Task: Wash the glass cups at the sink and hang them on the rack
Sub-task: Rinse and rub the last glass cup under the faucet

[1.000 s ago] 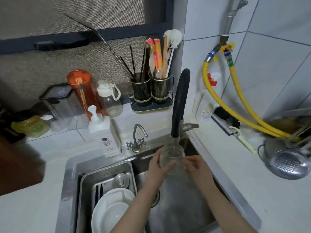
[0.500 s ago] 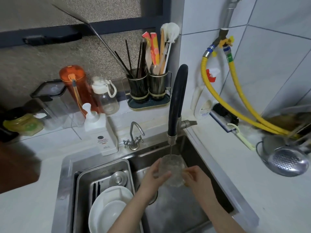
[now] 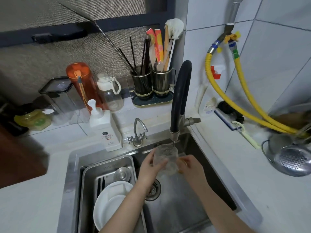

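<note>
A clear textured glass cup (image 3: pixel 167 157) is held over the steel sink (image 3: pixel 176 207), just under the spout of the black faucet (image 3: pixel 180 96). A thin stream of water falls onto the cup's far rim. My left hand (image 3: pixel 149 167) grips the cup from the left, thumb across its front. My right hand (image 3: pixel 190 167) holds it from the right, fingers curled round its side. The cup tilts slightly with its mouth upward. No rack for hanging cups is in view.
A steel tray (image 3: pixel 107 167) in the sink's left half holds white plates (image 3: pixel 109 204) and a drain plug. A soap dispenser (image 3: pixel 104 126), a small tap (image 3: pixel 138 133), bottles and a utensil holder (image 3: pixel 152 84) line the back. Yellow hoses (image 3: pixel 244 98) and a metal strainer (image 3: pixel 292 158) lie at the right.
Both hands stayed on the cup and dropped it a little below the spout, then raised it slightly. The camera view shifted a bit.
</note>
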Demonstrator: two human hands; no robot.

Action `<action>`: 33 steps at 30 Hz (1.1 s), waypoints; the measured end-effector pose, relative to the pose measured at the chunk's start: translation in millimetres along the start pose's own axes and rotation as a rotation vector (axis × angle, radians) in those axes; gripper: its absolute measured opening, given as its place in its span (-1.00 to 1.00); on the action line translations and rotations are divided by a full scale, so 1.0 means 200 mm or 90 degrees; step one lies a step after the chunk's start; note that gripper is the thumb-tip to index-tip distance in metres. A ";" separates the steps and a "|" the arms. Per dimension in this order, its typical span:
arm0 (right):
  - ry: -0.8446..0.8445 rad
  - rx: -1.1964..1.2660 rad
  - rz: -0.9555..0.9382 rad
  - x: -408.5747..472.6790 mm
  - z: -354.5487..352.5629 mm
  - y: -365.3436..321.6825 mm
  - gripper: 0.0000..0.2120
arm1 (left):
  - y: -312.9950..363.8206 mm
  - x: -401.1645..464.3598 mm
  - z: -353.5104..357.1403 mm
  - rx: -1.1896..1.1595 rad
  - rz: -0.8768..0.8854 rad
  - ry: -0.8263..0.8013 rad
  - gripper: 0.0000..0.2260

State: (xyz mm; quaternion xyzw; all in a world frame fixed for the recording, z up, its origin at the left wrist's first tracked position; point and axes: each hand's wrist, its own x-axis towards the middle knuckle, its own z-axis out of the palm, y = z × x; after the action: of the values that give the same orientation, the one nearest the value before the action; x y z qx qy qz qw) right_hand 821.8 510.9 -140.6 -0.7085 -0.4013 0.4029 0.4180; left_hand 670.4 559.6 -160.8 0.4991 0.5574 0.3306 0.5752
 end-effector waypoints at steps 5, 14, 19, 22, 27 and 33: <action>-0.006 0.011 -0.012 -0.05 -0.06 0.01 -0.90 | 0.00 -0.03 0.02 0.050 0.036 -0.028 -0.54; 0.041 0.076 0.029 -0.05 -0.05 0.02 -0.94 | 0.02 -0.05 0.08 0.062 0.052 -0.003 -0.51; 0.000 0.059 0.043 -0.08 -0.01 0.04 -0.92 | -0.06 -0.07 0.03 0.054 0.022 0.044 -0.56; 0.010 0.107 0.070 -0.04 -0.01 0.01 -0.94 | 0.00 -0.04 0.05 0.065 0.042 0.048 -0.54; -0.009 0.122 0.087 -0.05 -0.02 0.07 -0.90 | -0.02 -0.06 0.07 0.039 0.021 0.050 -0.46; -0.069 0.331 0.208 -0.03 0.04 0.01 -0.75 | 0.00 -0.06 0.03 -0.099 -0.007 0.094 -0.13</action>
State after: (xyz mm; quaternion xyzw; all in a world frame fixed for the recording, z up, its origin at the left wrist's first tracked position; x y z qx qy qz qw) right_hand 812.1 506.8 -142.9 -0.6103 -0.1870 0.5912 0.4929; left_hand 673.6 547.9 -158.4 0.4245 0.5737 0.4052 0.5714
